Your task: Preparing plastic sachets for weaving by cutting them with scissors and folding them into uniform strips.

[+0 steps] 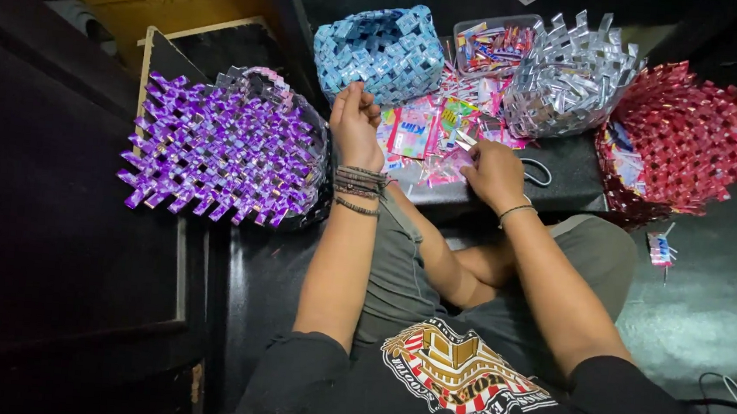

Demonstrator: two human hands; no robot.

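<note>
Both hands are down over the loose pile of bright pink-and-green foil wrappers (426, 137) spread on the dark desk (563, 183). The left hand (356, 125) hovers just above the pile's near edge, fingers curled together with the tips pinched; whether a strip sits between them I cannot tell. The right hand (496, 173) is closed on a small folded silver-pink wrapper strip (464, 141), which pokes out just ahead of its knuckles.

Around them: a woven purple foil basket (224, 147) lies on its side, just left of the left hand. A woven light-blue foil basket (381, 52) sits beyond the left hand. A clear plastic tub of wrappers (491, 43) stands past the pile, a woven silver foil basket (572, 74) beyond the right hand, a woven red foil basket (680, 140) further right. A dark loop, perhaps a scissor handle (536, 172), lies just beside the right wrist.

To fold well here, I would judge: keep the strip flat, press each crease firmly with the fingertips, keep edges aligned.
</note>
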